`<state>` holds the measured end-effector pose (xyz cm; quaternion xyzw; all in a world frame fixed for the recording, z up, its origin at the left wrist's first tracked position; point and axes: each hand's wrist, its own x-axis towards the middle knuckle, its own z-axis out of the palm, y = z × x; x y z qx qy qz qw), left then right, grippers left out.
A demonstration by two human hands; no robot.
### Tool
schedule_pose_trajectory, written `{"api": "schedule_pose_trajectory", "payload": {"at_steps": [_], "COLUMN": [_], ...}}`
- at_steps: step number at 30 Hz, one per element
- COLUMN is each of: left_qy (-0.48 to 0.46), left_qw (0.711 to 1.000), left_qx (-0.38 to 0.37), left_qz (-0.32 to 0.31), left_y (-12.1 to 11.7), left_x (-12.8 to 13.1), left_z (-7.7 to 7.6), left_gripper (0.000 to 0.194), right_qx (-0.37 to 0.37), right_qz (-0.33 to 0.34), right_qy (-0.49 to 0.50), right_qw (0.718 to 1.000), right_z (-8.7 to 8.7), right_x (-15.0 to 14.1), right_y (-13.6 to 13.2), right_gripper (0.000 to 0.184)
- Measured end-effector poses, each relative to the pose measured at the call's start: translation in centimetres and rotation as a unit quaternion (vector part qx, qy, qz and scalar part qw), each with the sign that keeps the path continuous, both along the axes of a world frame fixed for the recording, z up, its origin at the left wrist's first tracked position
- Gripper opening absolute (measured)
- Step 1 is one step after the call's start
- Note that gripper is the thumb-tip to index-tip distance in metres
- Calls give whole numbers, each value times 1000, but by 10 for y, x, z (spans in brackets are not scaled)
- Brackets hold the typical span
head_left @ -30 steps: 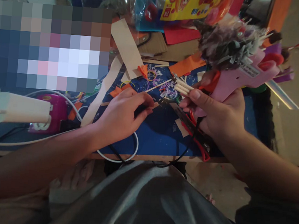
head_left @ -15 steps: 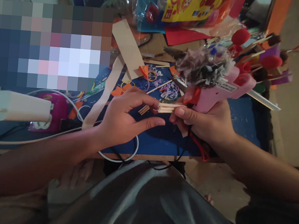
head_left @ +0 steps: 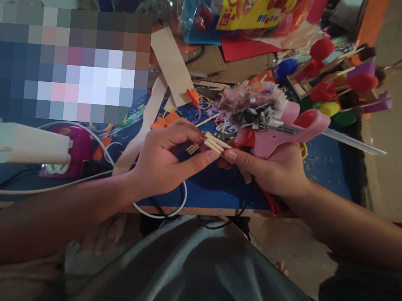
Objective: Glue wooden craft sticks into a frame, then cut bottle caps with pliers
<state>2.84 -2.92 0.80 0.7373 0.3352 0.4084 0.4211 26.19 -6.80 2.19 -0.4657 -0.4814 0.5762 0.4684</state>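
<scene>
A small bundle of short wooden sticks [head_left: 214, 143] lies between my two hands. My left hand [head_left: 172, 155] pinches its left end with thumb and fingertips. My right hand [head_left: 272, 167] grips a pink hot glue gun [head_left: 274, 140] by the handle, and its thumb and fingertips also press on the right end of the sticks. Grey, fuzzy scraps [head_left: 256, 106] cover the front of the gun and hide most of its nozzle. A translucent glue stick [head_left: 356, 140] juts out of the gun's back. Several more short sticks [head_left: 193, 148] rest on the blue table behind my left fingers.
A white charger [head_left: 30, 145] in a magenta socket block [head_left: 79, 148] stands at left, with cables across the blue table [head_left: 215, 188]. Paper strips [head_left: 171, 64], coloured scraps and shavings litter the middle. Paint bottles and brushes [head_left: 352, 83] crowd the right; a plastic bag [head_left: 257, 11] lies behind.
The glue gun has moved left and slightly down with my right hand. The sticks have shifted left and tilted, and my left thumb has closed onto them.
</scene>
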Motion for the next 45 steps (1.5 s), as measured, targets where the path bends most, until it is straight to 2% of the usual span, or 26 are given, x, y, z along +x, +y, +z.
{"api": "schedule_pose_trajectory", "payload": {"at_steps": [12,18,24,30,36,40,45], "left_qy": [-48,-40,-140,-214,-239,-244,-234], "left_qw": [997,995,979,952,950,945,952], "left_qx": [-52,-90,-143,-218,-203,-219,-197], "left_qz": [-17,-10,-28,-36,-13,-12,-27], "left_y": [-1,2,6,7,10,11,14], "left_x": [1,-4,-7,-2,3,4,1], "left_z": [0,0,-7,-2,-2,-3,-8], "left_gripper": [10,26,17,22,28,21,21], "right_qx": [18,-16,-2,10,26,15,1], "right_qz": [-2,-35,-70,-72,-98,-76,-52], "right_qy": [-5,34,24,8,-12,1,-12], "right_qw": [1000,999,997,997,995,997,999], "right_z": [4,8,2,0,-2,-1,-2], "right_x": [-2,-4,2,4,4,5,7], "right_y": [0,1,4,5,4,4,4], "right_gripper": [39,38,39,43,37,38,41]}}
